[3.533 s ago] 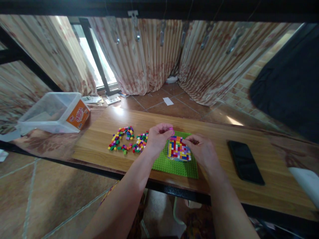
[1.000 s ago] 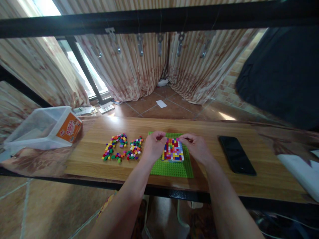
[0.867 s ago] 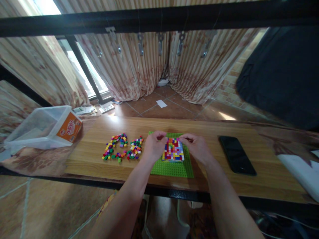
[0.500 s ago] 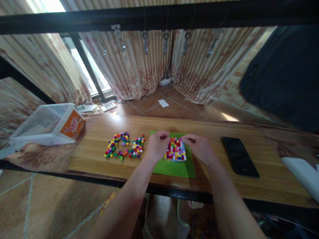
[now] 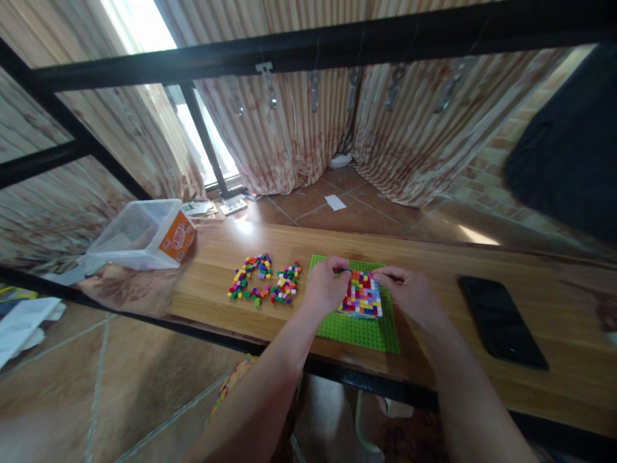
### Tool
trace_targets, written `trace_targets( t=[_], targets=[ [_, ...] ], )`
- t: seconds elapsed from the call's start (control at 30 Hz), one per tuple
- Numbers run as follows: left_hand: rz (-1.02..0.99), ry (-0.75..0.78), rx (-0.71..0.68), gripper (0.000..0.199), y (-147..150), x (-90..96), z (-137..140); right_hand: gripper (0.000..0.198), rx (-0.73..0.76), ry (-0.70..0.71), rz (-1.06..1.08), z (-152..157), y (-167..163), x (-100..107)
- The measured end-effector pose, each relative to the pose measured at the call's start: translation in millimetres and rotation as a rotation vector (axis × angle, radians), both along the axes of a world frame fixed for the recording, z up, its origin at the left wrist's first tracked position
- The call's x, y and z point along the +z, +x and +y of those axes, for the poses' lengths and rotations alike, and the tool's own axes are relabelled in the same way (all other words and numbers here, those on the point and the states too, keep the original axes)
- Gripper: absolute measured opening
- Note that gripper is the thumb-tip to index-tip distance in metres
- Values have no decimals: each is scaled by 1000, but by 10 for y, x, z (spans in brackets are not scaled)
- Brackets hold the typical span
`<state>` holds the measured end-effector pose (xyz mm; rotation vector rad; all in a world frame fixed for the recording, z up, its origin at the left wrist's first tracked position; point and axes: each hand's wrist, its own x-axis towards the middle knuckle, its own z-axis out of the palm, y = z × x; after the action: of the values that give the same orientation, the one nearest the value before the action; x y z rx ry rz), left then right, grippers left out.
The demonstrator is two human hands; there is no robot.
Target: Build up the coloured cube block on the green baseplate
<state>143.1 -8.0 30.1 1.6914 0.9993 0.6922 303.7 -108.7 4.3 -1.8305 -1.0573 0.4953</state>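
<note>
A block of small multicoloured building bricks (image 5: 362, 297), with pale sides, stands on a green studded baseplate (image 5: 359, 333). My left hand (image 5: 328, 284) is closed at the far left corner of the block, thumb and fingertips against its edge. At the far right corner, my right hand (image 5: 403, 290) has its fingers pinched together; whatever small thing is between them is too small to make out. Left of the baseplate, loose bricks (image 5: 288, 283) of many colours lie scattered in a rough ring on the wooden tabletop (image 5: 207, 289).
A black phone (image 5: 501, 321) lies to the right on the tabletop. At the left end sits a clear plastic bin (image 5: 139, 235) with an orange label. A black metal bar (image 5: 308, 54) crosses above, with hooks hanging. Part of another person's hand (image 5: 607, 312) shows at the right edge.
The view has swung left, so everything sits further right in the picture. Both hands stay at the far corners of the block. A person's hand has appeared at the right edge.
</note>
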Motion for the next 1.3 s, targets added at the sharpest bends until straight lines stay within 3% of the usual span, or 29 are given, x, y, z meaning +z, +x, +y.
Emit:
trace_targets(
  t=[0.27, 0.5, 0.6, 0.73, 0.83, 1.3],
  targets=[
    [-1, 17, -30, 16, -5, -27, 26, 27, -27, -29, 0, -19, -21, 37],
    [91, 142, -3, 16, -112, 15, 159, 30, 8, -41, 10, -44, -6, 5],
    [260, 214, 17, 18, -324, 76, 332, 31, 6, -13, -39, -73, -6, 18],
    [753, 250, 84, 22, -715, 190, 561, 33, -63, 4, -108, -101, -8, 76],
    [978, 239, 87, 24, -899, 258, 624, 35, -104, 11, -126, -100, 2, 115],
    [1088, 230, 22, 27, -853, 209, 567, 32, -116, 9, -192, -114, 43, 112]
  ],
)
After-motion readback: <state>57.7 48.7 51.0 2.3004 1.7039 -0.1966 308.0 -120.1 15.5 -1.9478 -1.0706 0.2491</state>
